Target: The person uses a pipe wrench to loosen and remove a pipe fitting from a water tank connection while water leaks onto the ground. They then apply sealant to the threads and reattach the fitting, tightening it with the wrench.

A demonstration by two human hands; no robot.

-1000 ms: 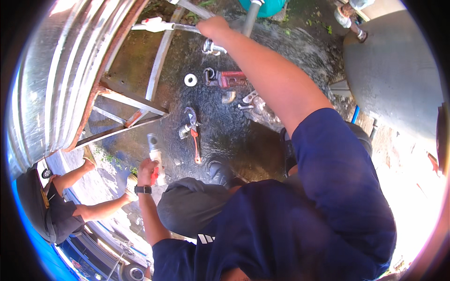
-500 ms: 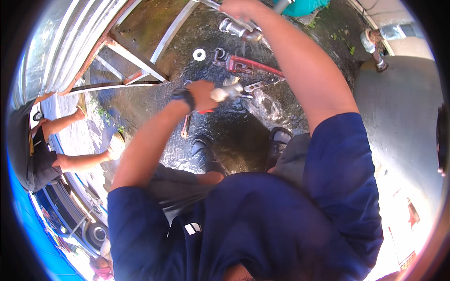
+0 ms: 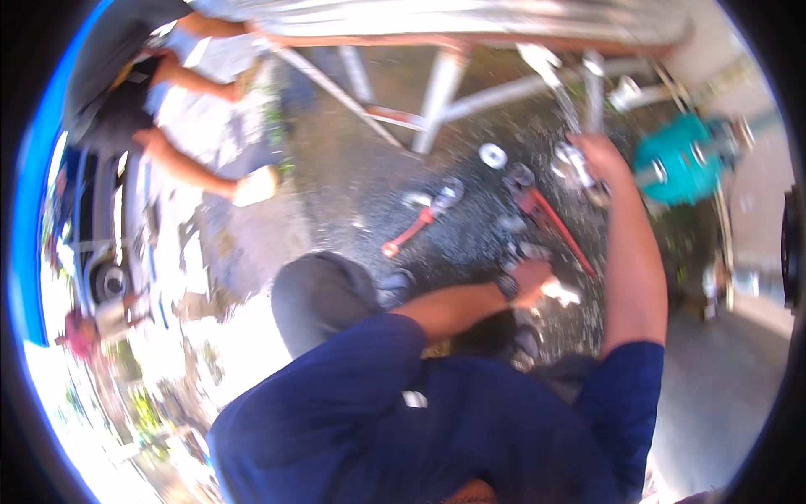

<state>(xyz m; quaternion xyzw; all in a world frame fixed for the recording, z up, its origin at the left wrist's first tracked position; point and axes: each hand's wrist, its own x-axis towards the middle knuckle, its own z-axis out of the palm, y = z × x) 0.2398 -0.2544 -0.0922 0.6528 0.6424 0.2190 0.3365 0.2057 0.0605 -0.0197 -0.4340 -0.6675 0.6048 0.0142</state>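
Observation:
My right hand (image 3: pixel 594 154) is closed on a metal pipe with fittings, beside the vertical grey pipe (image 3: pixel 593 88). My left hand (image 3: pixel 531 281) is low over the wet floor, wearing a black watch, its fingers curled near a bright, blurred piece; what it holds is unclear. Between my hands lies a red pipe wrench (image 3: pixel 550 223). Left of it are a red-handled wrench (image 3: pixel 407 231) and a white ring (image 3: pixel 493 155). A white plastic fitting (image 3: pixel 541 63) sits on the pipe above my right hand.
A teal tank or pump (image 3: pixel 676 160) stands right of my right hand. A corrugated metal tank (image 3: pixel 470 17) rests on an angled steel stand (image 3: pixel 441 97) above. Another person's legs (image 3: pixel 197 172) are at left. A grey surface (image 3: pixel 714 386) fills the lower right.
My left hand has moved rightward and inward from the left side to among the tools. My right hand remains at the pipe. The view has swung round, shifting the tank to the top.

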